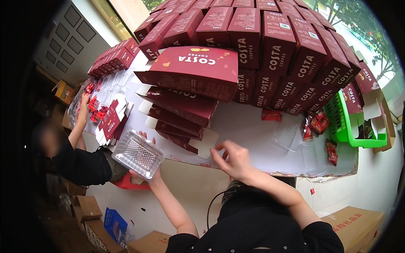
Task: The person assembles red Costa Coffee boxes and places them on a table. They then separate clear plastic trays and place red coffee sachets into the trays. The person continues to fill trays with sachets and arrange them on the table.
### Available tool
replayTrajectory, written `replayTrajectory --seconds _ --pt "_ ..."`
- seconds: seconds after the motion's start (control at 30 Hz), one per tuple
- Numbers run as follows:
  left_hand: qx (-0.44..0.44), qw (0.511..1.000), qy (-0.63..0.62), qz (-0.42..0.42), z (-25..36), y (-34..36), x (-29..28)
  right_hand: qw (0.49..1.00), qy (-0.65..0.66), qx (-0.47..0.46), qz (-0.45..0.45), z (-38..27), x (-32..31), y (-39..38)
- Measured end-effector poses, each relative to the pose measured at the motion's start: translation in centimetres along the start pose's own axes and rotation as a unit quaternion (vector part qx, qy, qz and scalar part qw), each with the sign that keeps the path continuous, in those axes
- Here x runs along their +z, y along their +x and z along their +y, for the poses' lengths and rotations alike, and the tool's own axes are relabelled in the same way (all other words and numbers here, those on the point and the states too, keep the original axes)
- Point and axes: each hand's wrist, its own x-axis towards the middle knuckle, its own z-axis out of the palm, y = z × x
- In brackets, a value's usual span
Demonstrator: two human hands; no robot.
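Across the white surface (pixel 249 135), a tall stack of maroon coffee cartons (pixel 272 55) rises behind a leaning pile of open-ended cartons (pixel 185 98). Left of that pile, I grip a clear plastic tray (pixel 139 155) in my left hand (pixel 153 174). My right hand (pixel 234 159), loosely curled, visibly holding nothing, is beside a white flap (pixel 207 144); contact I cannot tell.

Boxes (pixel 192 69) are maroon and white, the grid-patterned tray (pixel 139 156) clear, the basket (pixel 337 122) bright green.
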Motion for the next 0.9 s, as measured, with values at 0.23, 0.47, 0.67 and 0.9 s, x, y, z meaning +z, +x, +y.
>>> replayTrajectory --seconds 0.23,0.47,0.67,0.9 --pt "0.030 0.999 0.044 0.008 -0.2 0.9 3.6 0.964 0.215 -0.057 0.148 -1.7 -3.8 6.2" --pt "0.013 0.999 0.050 0.004 -1.0 -0.3 5.3 0.942 0.295 -0.110 0.116 -4.6 -3.5 9.7" --pt "0.010 0.996 0.077 0.040 -1.2 -1.8 4.5 0.949 0.283 -0.070 0.120 -5.3 -3.8 9.5" --pt "-0.007 0.999 0.018 0.045 -1.8 -2.5 1.9 0.913 0.399 -0.026 0.075 -5.2 -4.8 10.5"
